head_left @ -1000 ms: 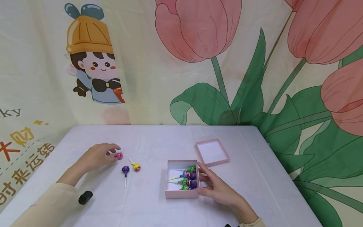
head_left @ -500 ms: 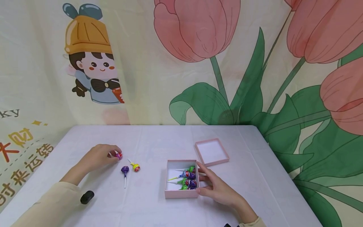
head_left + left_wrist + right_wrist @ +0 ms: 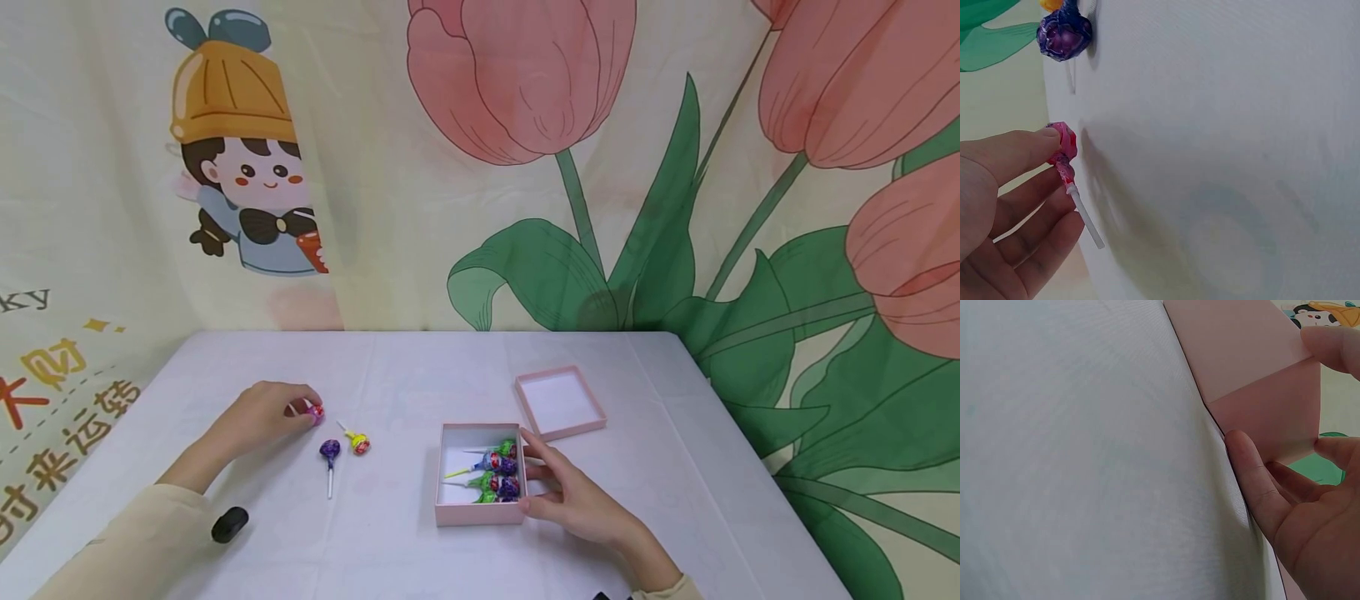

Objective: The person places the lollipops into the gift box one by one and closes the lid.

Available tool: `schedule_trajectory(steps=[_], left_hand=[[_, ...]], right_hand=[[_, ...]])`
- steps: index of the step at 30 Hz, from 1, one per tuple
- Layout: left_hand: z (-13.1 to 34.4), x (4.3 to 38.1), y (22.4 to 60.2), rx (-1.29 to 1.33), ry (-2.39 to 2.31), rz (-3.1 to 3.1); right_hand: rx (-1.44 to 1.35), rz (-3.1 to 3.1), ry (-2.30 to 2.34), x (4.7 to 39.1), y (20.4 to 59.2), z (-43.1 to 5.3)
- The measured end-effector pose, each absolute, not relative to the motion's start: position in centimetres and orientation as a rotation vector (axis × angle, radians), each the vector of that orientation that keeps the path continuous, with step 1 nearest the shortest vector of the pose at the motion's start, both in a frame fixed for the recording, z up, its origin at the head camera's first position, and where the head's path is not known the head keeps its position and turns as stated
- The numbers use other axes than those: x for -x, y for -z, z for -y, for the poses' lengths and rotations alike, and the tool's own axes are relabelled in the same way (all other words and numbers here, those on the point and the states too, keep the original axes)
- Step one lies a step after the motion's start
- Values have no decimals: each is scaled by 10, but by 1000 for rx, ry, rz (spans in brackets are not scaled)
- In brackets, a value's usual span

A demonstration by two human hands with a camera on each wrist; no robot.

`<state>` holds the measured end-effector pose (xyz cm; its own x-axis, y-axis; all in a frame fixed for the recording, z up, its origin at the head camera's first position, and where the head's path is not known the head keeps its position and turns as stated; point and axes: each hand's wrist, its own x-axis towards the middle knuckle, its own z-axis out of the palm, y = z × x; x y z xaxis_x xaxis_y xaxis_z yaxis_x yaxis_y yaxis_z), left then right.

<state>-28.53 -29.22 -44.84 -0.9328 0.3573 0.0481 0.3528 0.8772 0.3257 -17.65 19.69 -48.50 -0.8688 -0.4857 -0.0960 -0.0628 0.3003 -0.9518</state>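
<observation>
My left hand (image 3: 258,417) pinches a lollipop in a pink-and-red wrapper (image 3: 1066,145) by its head, between thumb and fingers. Its white stick (image 3: 1088,219) points away from the palm. In the head view, a purple lollipop (image 3: 329,451) and a yellow lollipop (image 3: 359,442) lie just to the right of this hand. My right hand (image 3: 581,500) grips the right side of an open pink box (image 3: 480,515), thumb at the near corner and fingers spread along the wall (image 3: 1266,412). Inside, several lollipops with green, blue and purple wrappers (image 3: 491,482) lie in a row, sticks pointing left.
Behind the box, to the right, lies a pink lid (image 3: 542,432) with its white inside facing up. A black oval object (image 3: 229,525) is beside the left sleeve. The white-covered table (image 3: 390,550) ends at a printed tulip backdrop (image 3: 375,208).
The left fingers have closed on the pink-and-red lollipop; its head is now slightly turned at the fingertips. The right hand and the box have stayed in place.
</observation>
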Motion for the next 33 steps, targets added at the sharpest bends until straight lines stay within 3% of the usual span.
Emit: schedule_trajectory(steps=[33], left_hand=[[175, 258, 390, -881, -660, -2936]], right_hand=[[502, -2185, 1614, 178, 486, -198]])
